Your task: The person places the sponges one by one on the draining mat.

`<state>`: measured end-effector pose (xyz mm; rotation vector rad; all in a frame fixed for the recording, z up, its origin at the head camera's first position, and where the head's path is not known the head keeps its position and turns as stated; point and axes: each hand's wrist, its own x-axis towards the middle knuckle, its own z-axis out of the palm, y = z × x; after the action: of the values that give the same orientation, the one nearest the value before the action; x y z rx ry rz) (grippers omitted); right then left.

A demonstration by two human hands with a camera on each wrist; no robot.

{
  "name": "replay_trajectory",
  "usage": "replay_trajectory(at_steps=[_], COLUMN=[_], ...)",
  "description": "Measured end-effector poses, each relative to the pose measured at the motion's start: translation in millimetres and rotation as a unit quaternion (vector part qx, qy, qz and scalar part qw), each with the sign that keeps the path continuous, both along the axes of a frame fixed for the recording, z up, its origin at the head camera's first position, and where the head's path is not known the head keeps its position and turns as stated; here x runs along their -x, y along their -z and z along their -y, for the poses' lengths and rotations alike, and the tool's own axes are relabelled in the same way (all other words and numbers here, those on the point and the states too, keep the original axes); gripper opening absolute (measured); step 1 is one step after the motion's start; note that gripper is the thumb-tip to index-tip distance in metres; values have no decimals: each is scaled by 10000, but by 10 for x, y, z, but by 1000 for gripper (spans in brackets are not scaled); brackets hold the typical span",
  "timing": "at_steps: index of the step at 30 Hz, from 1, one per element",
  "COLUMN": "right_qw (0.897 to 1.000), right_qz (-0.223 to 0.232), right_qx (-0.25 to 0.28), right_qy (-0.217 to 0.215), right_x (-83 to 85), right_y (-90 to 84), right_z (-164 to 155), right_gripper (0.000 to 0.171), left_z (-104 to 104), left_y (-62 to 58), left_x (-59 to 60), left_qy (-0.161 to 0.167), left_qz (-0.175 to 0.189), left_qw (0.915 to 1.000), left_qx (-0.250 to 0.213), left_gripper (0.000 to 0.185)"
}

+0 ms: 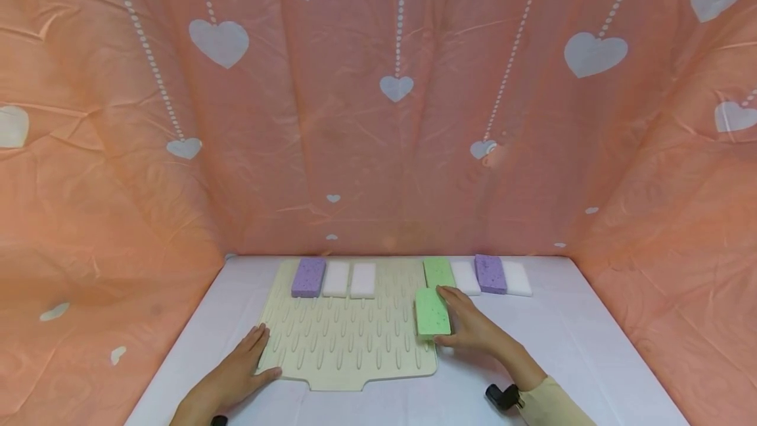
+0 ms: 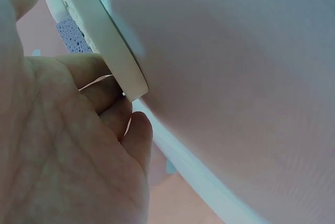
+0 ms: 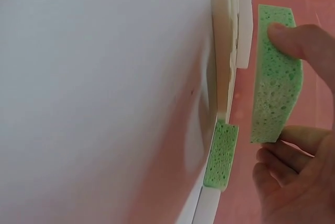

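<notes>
Green sponge pinched in my right hand, thumb and fingers | left hand flat, fingers straight, on mat edge | second green sponge just beyond grip

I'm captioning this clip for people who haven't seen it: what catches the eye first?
The green sponge held by the right hand above the right edge of the cream ridged mat stands out. Behind it runs a row of purple, white and green sponges along the mat's far edge. The left hand rests flat on the mat's near left corner, before a peach curtain with white hearts.
</notes>
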<state>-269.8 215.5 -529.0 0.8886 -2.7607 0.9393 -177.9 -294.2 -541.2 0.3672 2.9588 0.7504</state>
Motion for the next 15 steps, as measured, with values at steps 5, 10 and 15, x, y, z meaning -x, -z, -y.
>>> replay_trajectory(at_steps=[5,10,15], right_qw=[10000,10000,9999], right_qz=[20,21,-13], right_qx=[-23,7,21], right_qy=[-61,-92,-104], right_x=[73,166,274], right_y=[-14,-20,-14], right_z=[86,166,245], right_gripper=[107,108,109], left_z=[-17,-38,-34], left_y=[-43,-97,-100], left_x=[-2,11,21], left_qy=[-14,-38,-66], left_qz=[176,333,370], left_qw=[9998,9992,9991], left_qx=[46,199,184], left_gripper=[102,103,103])
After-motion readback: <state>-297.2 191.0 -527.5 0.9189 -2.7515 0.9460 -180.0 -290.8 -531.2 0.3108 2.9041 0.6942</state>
